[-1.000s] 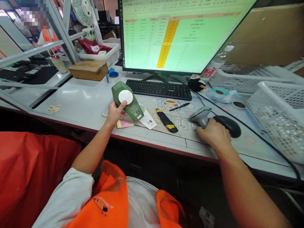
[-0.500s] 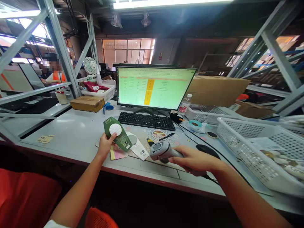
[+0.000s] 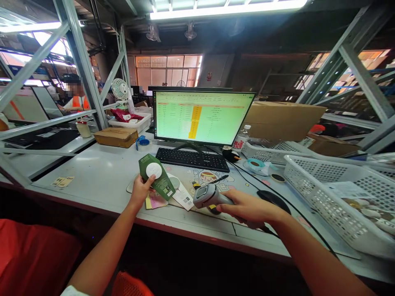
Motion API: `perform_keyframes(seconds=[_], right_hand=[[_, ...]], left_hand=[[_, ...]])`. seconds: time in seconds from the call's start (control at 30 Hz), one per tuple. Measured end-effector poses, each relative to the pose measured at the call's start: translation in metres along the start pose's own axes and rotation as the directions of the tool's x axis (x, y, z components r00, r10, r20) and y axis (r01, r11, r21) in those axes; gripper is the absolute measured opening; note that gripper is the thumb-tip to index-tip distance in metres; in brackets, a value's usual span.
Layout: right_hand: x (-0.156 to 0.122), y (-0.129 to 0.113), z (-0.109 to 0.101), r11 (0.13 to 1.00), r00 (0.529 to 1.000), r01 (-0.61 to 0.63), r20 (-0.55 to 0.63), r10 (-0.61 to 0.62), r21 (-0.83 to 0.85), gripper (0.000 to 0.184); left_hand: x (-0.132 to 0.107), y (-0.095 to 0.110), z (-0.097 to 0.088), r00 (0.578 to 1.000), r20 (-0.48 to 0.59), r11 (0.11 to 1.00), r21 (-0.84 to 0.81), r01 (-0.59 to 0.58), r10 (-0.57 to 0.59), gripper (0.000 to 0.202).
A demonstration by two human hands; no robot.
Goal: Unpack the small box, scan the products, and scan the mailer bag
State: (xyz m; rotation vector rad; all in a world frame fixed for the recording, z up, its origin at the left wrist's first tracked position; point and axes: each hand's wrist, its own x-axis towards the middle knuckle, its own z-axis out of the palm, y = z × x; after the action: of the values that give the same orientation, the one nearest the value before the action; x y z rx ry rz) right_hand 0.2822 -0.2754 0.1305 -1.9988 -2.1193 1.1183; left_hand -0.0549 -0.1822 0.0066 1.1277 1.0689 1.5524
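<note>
My left hand point(image 3: 140, 191) grips a green card package point(image 3: 157, 178) with a round white disc on its face, held tilted over the desk mat point(image 3: 203, 185). My right hand point(image 3: 251, 209) is wrapped round the handle of a grey barcode scanner point(image 3: 207, 195), whose head points left towards the package's lower end. The two are a short gap apart above the grey desk point(image 3: 101, 172). Paper slips and a pink note point(image 3: 156, 201) lie under the package.
A monitor point(image 3: 203, 117) with a green spreadsheet and a black keyboard point(image 3: 193, 159) stand behind. A black mouse point(image 3: 273, 199) lies right of the scanner. White mesh baskets point(image 3: 333, 193) fill the right side. A cardboard box point(image 3: 116, 137) sits back left; another person works far left.
My right hand lifted the scanner off the desk by the mouse and carried it left towards the package. The camera tilted up. In the last half second little moved.
</note>
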Motion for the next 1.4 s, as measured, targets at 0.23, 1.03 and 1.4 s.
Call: perform_keyframes(seconds=[0.23,1.03,1.4], right_hand=[[-0.010,-0.018,0.008,0.945,0.936,0.316,-0.137,-0.325,-0.081,0.042],[0.009,0.011,0.018,0.959,0.890,0.185,-0.377,-0.256,-0.213,0.036],[0.047,0.114,0.049,0.883,0.735,-0.430,-0.641,0.222,-0.187,0.060]], left_hand=[[-0.007,-0.002,0.019,0.999,0.025,0.999,-0.007,-0.031,0.031,0.068],[-0.016,-0.004,0.029,1.000,0.016,1.000,0.006,-0.025,0.025,0.067],[-0.018,-0.002,-0.021,0.993,-0.115,0.998,0.060,0.020,-0.013,0.065]])
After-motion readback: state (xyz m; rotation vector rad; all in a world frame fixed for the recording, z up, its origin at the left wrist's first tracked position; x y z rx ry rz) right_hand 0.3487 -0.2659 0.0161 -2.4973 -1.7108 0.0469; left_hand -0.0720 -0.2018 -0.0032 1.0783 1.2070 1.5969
